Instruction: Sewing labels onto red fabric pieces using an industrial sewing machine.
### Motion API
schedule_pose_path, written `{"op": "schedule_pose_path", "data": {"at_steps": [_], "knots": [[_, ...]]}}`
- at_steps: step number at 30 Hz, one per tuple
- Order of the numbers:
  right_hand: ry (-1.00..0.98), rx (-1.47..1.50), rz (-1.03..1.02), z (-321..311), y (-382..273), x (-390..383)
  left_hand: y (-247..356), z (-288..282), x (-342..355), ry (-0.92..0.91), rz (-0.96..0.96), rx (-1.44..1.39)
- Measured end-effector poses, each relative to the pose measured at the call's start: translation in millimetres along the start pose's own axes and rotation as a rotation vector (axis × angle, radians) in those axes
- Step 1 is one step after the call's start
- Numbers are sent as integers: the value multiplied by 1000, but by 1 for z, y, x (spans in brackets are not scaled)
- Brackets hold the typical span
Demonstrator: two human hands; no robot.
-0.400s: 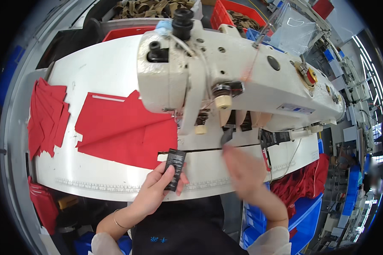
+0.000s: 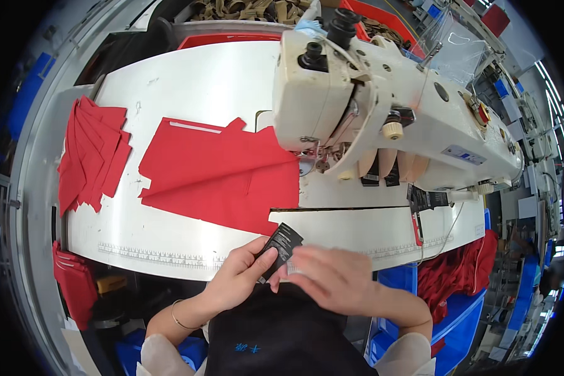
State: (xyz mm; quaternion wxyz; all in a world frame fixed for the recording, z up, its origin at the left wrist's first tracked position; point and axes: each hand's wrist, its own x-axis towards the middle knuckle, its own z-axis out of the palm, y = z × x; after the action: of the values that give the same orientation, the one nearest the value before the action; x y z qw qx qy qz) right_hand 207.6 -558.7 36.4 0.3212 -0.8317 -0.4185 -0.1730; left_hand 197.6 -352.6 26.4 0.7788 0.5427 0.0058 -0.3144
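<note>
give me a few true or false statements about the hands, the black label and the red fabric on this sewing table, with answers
1. The left hand holds a small black label by its lower end. True.
2. The right hand rests on the sewing machine. False: it is at the near edge of the table, next to the label.
3. A large red fabric piece lies flat on the table to the left of the machine's needle area. True.
4. The stack of smaller red pieces sits at the table's right end. False: it lies at the left end.
5. The label is already under the needle. False: it is in the hands, near the table's front edge.
</note>
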Motion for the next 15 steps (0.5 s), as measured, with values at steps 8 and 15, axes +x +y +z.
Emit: {"op": "schedule_pose_path", "data": {"at_steps": [8, 15], "knots": [[-433, 194, 98, -24, 14, 51, 9, 2, -11, -65, -53, 163], [-287, 168, 263, -19, -1, 35, 9, -1, -15, -28, -28, 198]]}}
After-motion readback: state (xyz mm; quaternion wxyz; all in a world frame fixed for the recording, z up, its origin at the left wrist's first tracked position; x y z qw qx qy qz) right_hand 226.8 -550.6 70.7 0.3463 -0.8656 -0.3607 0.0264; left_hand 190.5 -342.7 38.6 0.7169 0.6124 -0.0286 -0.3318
